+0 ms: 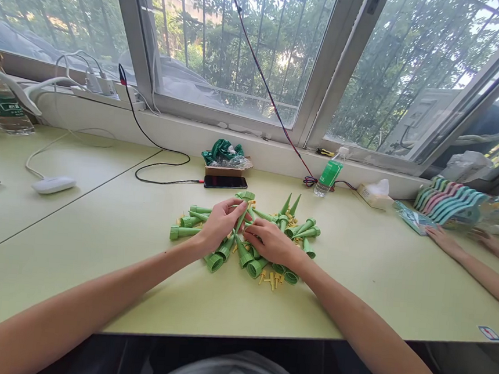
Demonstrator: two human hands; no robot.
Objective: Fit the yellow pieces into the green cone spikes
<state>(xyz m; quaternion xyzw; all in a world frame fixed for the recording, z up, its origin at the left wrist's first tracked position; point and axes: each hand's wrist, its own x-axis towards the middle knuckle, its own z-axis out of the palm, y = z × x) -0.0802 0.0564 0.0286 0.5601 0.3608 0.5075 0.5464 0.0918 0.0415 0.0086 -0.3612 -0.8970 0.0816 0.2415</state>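
Observation:
My left hand (220, 224) is closed round a green plastic watering spike (244, 196), its wide ribbed end up and its narrow end pointing down. Just to the right, my right hand (268, 241) has its fingers pinched together close to the spike's lower part; what they hold, if anything, is hidden. Around and beneath both hands lies a loose pile of similar green cone-shaped spikes (214, 262), some with their open round ends facing me. Small yellow valve pieces (273, 280) are scattered among them and at the pile's front edge.
Behind the pile are a black phone (226, 182) on a cable and a small cardboard box (223, 171). A green-labelled bottle (329, 173) and tissue box (374, 197) stand near the window. At right, another person's hands (443, 239) are near pastel hangers (449, 203). A white mouse-like device (54, 185) lies left.

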